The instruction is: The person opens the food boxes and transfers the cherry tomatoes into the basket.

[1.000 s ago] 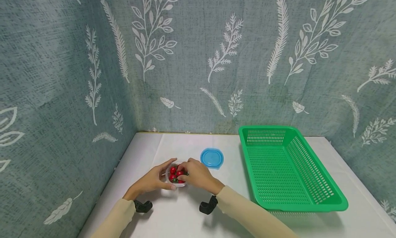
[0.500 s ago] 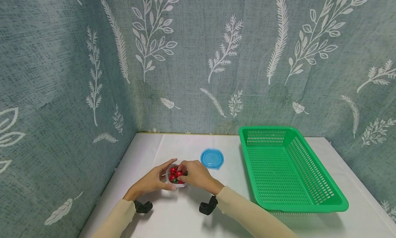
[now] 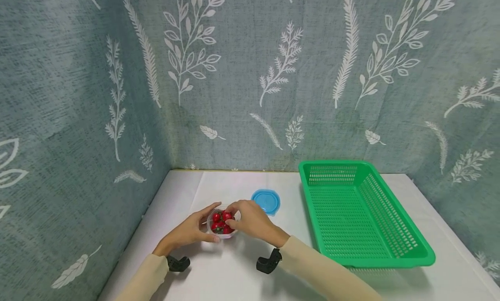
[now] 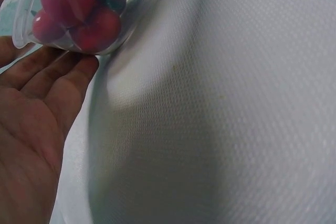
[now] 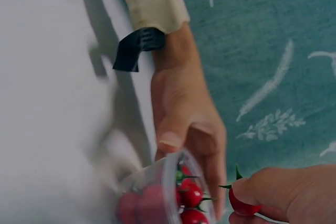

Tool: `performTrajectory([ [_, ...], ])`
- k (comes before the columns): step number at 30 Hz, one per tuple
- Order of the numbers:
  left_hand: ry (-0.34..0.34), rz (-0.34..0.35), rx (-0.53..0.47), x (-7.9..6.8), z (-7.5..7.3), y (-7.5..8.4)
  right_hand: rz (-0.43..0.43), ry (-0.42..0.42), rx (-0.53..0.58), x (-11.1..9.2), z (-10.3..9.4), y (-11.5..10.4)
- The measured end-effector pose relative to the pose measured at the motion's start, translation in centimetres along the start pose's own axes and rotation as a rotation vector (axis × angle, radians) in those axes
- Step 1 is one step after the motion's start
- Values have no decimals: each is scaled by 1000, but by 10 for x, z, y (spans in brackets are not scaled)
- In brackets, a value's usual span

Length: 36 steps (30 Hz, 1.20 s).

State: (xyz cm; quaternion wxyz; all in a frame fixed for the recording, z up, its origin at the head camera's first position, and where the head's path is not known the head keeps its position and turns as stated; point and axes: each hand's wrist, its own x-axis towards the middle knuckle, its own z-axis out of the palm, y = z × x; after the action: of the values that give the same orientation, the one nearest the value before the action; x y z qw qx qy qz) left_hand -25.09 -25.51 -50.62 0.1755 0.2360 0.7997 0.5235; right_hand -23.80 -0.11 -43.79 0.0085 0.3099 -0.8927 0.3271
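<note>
A small clear plastic container (image 5: 171, 192) of red cherry tomatoes (image 5: 191, 194) with green stems sits on the white table. My left hand (image 3: 190, 231) holds it from the left side, with the thumb near the front of the rim and the fingers around the far side. In the left wrist view, fingertips (image 4: 86, 69) touch the clear wall. My right hand (image 3: 253, 219) pinches one cherry tomato (image 5: 241, 205) between thumb and fingers. That tomato shows just outside the rim in the right wrist view, its green stem pointing up.
Behind the container lies a blue plastic lid (image 3: 266, 201) on the white tablecloth (image 3: 230, 275). A large green slotted basket (image 3: 375, 262) stands to the right, near the right forearm. Leaf-patterned grey-green cloth (image 3: 242, 75) walls the back and sides.
My right hand has pinched a cherry tomato and drawn slightly up and out of the container. The left hand keeps its place on the container. The head view has shifted a little.
</note>
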Motion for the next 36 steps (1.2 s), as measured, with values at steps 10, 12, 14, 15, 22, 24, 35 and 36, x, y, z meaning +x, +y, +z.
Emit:
performTrajectory([
  [10,18,1,7,0,1,-3,44,18,69,-9,-36,1],
  [12,22,-4,6,0,1,-3,30,37,61,-11,-42,4],
  [14,26,-10,4,-1,1,-3,13,61,57,-13,-47,7],
  [15,29,-13,7,-1,1,-2,2,76,52,-14,-50,9],
  [22,32,7,26,-1,0,-3,1,127,60,-22,-63,26],
  [24,29,12,22,-2,-1,-2,18,139,67,-25,-66,30],
  [35,24,4,13,-6,-1,-2,17,206,46,-38,-87,52],
  [36,25,-1,11,-7,0,-2,20,207,58,-39,-89,54],
])
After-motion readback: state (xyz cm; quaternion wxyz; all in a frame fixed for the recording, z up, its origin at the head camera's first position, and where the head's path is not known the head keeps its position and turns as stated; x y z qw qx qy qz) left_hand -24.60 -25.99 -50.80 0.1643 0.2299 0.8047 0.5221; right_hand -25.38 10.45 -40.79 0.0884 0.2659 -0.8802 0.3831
